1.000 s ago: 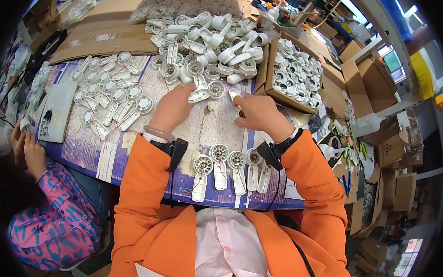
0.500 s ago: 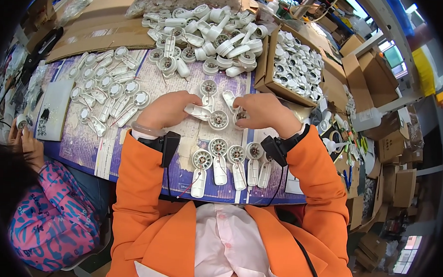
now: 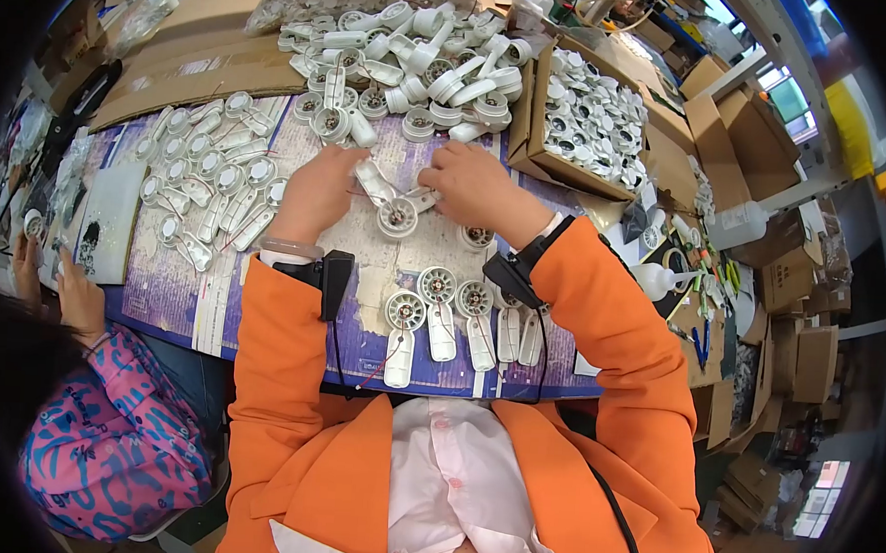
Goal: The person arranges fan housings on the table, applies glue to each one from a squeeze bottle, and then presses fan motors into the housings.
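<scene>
Pinched by its handle, a white handheld-fan housing (image 3: 397, 217) with a round spoked head is in my left hand (image 3: 322, 190), over the middle of the table. My right hand (image 3: 473, 186) has its fingers closed at the end of a second white handle (image 3: 423, 197), which slants down toward the same round head. Where that second handle joins is partly hidden. Below my right wrist sits another round fan head (image 3: 477, 237), its handle covered by the hand. Closer to me, a row of open fan housings (image 3: 405, 311) lies with handles pointing toward me and thin red wires showing.
A heap of white fan housings (image 3: 414, 65) covers the back. Capped fan pieces (image 3: 231, 179) lie at left. A cardboard box (image 3: 532, 146) of small white parts stands back right, with tools and a squeeze bottle (image 3: 655, 280) beyond. Another person's hands (image 3: 76, 292) work at far left.
Both hands have moved away from me; my right hand has also gone left. The held fan housing has shifted up and left, its handle now steeper. The separate fan head behind it no longer shows.
</scene>
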{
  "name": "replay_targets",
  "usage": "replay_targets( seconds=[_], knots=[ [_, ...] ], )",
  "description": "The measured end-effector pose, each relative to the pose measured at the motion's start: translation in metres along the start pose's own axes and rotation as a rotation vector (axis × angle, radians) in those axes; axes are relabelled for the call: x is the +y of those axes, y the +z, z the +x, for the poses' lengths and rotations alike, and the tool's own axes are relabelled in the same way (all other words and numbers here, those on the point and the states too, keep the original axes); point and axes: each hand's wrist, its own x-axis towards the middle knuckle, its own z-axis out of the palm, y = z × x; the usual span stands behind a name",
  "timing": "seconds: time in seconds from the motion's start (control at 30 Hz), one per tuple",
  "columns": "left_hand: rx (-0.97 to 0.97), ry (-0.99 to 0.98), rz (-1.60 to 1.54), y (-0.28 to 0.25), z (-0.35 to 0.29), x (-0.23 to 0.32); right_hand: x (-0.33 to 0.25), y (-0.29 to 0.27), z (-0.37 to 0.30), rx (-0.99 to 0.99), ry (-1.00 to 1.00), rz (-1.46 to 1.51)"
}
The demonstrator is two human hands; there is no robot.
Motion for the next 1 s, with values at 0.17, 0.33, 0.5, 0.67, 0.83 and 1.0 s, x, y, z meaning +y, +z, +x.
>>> replay_targets(
  seconds=[0.17, 0.33, 0.5, 0.67, 0.83, 1.0],
  knots=[
    [0.094, -0.067, -0.085, 0.005, 0.003, -0.01, -0.001, -0.008, -0.004, -0.035, 0.209, -0.181],
    [0.048, -0.153, -0.15, 0.007, 0.009, 0.0, -0.002, -0.017, -0.006, -0.099, 0.417, -0.108],
    [0.055, -0.028, -0.306, 0.021, 0.01, -0.004, -0.01, -0.017, -0.002, -0.111, 0.461, 0.168],
    [-0.051, 0.128, -0.49, 0.018, 0.007, 0.002, -0.003, -0.008, -0.009, 0.151, 0.215, 0.157],
    [-0.346, 0.05, -0.651, -0.004, 0.004, 0.009, -0.003, -0.025, -0.014, -0.143, 0.018, 0.354],
    [-0.61, 0.081, -0.69, -0.026, -0.002, 0.021, -0.004, -0.039, -0.039, -0.032, 0.208, 0.259]
  ],
)
